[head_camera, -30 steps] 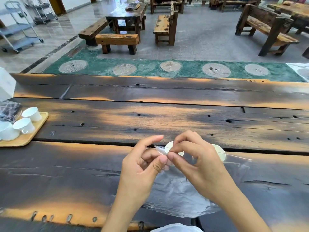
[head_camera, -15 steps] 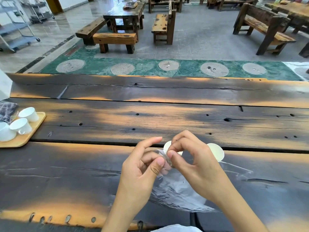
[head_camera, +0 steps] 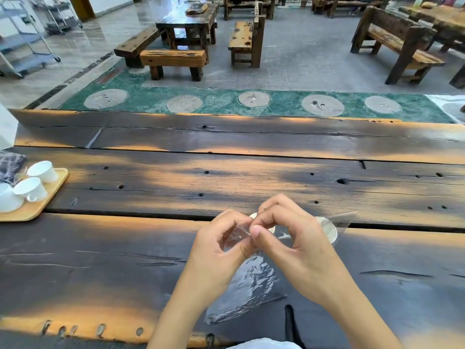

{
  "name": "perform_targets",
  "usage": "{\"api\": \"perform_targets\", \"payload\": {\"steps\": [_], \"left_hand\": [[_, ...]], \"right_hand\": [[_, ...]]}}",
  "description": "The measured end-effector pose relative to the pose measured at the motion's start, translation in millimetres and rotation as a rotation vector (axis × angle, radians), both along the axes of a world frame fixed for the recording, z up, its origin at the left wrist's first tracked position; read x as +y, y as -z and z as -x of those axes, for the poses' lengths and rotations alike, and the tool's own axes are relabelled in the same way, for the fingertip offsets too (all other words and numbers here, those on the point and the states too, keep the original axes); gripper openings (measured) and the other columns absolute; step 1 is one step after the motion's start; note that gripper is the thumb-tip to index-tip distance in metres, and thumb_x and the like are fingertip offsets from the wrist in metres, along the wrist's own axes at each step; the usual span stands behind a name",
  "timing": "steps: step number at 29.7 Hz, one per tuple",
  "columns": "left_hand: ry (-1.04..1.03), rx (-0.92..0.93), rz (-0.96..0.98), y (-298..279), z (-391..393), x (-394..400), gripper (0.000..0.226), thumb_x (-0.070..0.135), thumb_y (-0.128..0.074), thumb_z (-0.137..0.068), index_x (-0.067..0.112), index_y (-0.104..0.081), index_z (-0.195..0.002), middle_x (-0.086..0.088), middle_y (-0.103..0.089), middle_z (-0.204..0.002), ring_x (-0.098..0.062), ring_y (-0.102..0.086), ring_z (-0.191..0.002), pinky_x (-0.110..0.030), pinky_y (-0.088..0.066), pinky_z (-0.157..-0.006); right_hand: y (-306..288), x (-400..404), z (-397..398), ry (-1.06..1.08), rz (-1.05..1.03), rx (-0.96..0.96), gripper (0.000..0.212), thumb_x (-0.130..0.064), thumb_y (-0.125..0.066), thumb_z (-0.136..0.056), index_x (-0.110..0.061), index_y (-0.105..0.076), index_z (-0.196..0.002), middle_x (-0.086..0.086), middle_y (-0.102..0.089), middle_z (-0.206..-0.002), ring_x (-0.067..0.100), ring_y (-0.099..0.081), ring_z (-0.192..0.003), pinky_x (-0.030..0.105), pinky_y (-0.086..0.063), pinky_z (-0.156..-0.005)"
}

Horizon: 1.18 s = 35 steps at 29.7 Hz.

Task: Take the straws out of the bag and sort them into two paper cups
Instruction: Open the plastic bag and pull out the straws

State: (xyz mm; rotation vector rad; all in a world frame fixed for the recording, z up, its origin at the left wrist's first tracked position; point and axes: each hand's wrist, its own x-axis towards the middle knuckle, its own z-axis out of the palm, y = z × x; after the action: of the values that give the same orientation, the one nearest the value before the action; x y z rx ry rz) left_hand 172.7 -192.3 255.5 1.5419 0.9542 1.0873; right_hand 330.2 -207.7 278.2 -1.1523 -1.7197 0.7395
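Note:
A clear plastic bag [head_camera: 247, 285] lies on the dark wooden table [head_camera: 226, 177] in front of me, its top end lifted between my hands. My left hand [head_camera: 216, 250] and my right hand [head_camera: 297, 245] both pinch the bag's top edge, fingertips almost touching. Two white paper cups stand just behind my hands: one [head_camera: 253, 216] is nearly hidden by my fingers, the other [head_camera: 328, 229] shows to the right of my right hand. Dark thin straws [head_camera: 266, 299] show faintly inside the bag's lower part.
A wooden tray [head_camera: 47, 195] with three white ceramic cups [head_camera: 31, 188] sits at the table's left edge, beside a dark wrapped bundle [head_camera: 10, 165]. Beyond the table's far edge are a green floor strip, benches and other tables.
My two hands have drawn closer together at the bag's top edge, and the bag's free end now sticks up to the right, past the right cup.

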Motion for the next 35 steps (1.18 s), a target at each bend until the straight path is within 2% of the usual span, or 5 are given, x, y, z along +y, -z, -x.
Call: {"api": "perform_targets", "payload": {"steps": [10,15,25,31,35], "left_hand": [[-0.095,-0.223,0.059,-4,13,4,0.021,0.025,-0.066,-0.088,0.007,-0.066,-0.078,-0.006,-0.065,-0.063,-0.018,-0.054,-0.056,-0.026,-0.047,-0.058],[-0.121,-0.366,0.127,-7,19,9,0.020,0.014,-0.063,-0.092,0.004,-0.063,-0.075,-0.009,-0.062,-0.066,-0.019,-0.055,-0.057,-0.023,-0.047,-0.055],[0.023,-0.546,0.268,-11,33,10,0.030,0.033,-0.081,-0.074,0.008,-0.063,-0.076,-0.006,-0.057,-0.060,-0.014,-0.052,-0.048,-0.018,-0.045,-0.045],[0.015,-0.701,0.343,-11,42,10,0.039,0.031,-0.088,-0.069,0.007,-0.058,-0.075,-0.004,-0.051,-0.058,-0.012,-0.048,-0.047,-0.017,-0.043,-0.042],[-0.078,-0.755,0.346,-12,47,10,0.024,0.023,-0.078,-0.075,0.006,-0.061,-0.076,-0.004,-0.050,-0.058,-0.012,-0.048,-0.047,-0.017,-0.045,-0.044]], "right_hand": [[26,9,-83,0.501,0.072,0.307,0.038,-0.021,-0.069,-0.087,-0.031,-0.055,-0.122,-0.005,-0.063,-0.129,0.009,-0.056,-0.126,0.033,-0.041,-0.112],[61,10,-112,0.287,0.345,0.610,0.067,-0.041,-0.072,-0.079,-0.015,-0.049,-0.136,0.015,-0.072,-0.116,0.032,-0.064,-0.119,0.041,-0.043,-0.110],[79,38,-81,0.113,0.447,0.464,0.099,-0.063,-0.080,-0.063,-0.019,-0.044,-0.145,-0.007,-0.059,-0.140,0.002,-0.053,-0.130,0.009,-0.046,-0.089],[74,52,-58,-0.029,0.488,0.462,0.079,-0.055,-0.079,-0.071,-0.020,-0.052,-0.136,0.003,-0.075,-0.113,0.009,-0.065,-0.112,0.018,-0.047,-0.092],[82,48,-49,-0.042,0.462,0.564,0.054,-0.051,-0.086,-0.064,-0.008,-0.072,-0.093,0.011,-0.068,-0.075,0.020,-0.061,-0.072,0.029,-0.049,-0.076]]}}
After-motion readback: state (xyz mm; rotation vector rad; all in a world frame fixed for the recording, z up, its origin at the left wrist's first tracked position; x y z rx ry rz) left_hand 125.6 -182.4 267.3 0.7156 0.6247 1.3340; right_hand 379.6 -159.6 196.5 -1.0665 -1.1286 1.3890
